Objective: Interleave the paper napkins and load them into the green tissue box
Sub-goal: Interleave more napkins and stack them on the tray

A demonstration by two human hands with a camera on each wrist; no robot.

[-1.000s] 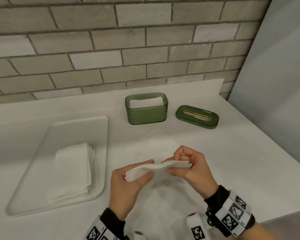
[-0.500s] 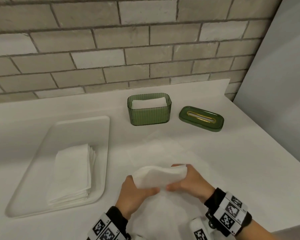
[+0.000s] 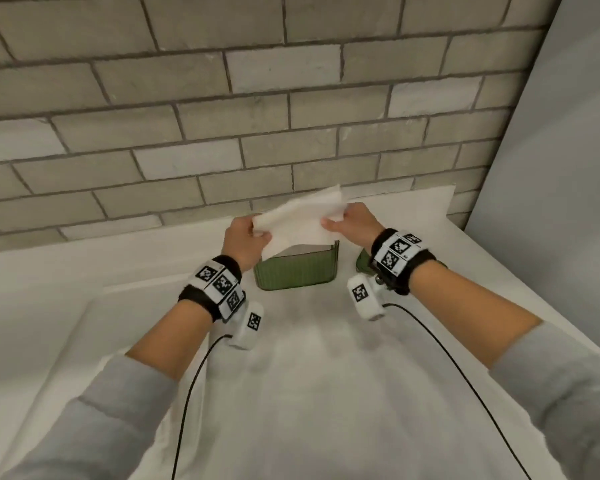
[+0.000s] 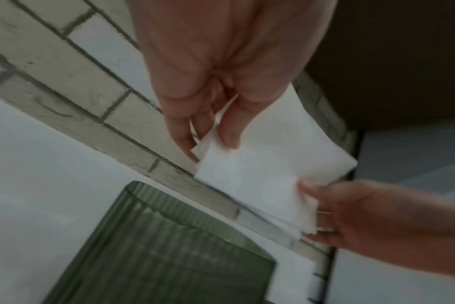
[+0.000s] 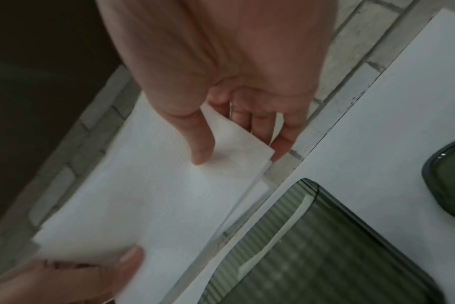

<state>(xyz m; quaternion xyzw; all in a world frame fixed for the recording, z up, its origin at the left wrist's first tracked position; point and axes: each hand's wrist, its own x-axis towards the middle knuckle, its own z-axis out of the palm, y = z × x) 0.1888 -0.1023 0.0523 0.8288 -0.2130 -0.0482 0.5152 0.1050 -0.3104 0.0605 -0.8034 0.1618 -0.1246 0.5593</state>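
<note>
A folded white napkin [image 3: 300, 220] hangs in the air just above the open green tissue box [image 3: 297, 268], which stands on the white counter near the brick wall. My left hand [image 3: 248, 233] pinches the napkin's left end, thumb on top. My right hand [image 3: 347, 223] pinches its right end. In the left wrist view the napkin [image 4: 268, 160] is clamped between thumb and fingers, with the box [image 4: 169, 251] below. The right wrist view shows the napkin [image 5: 156, 195] over the box [image 5: 312, 246]. The napkin hides most of the box's inside.
The green lid [image 3: 362, 263] lies to the right of the box, mostly hidden behind my right wrist; its edge [image 5: 449, 181] shows in the right wrist view. A brick wall stands right behind the box and a grey wall panel [image 3: 568, 168] closes the right side.
Both hands have carried the napkin from near the counter's front edge forward to above the green box. The view has shifted, so the tray with the napkin stack is out of sight.
</note>
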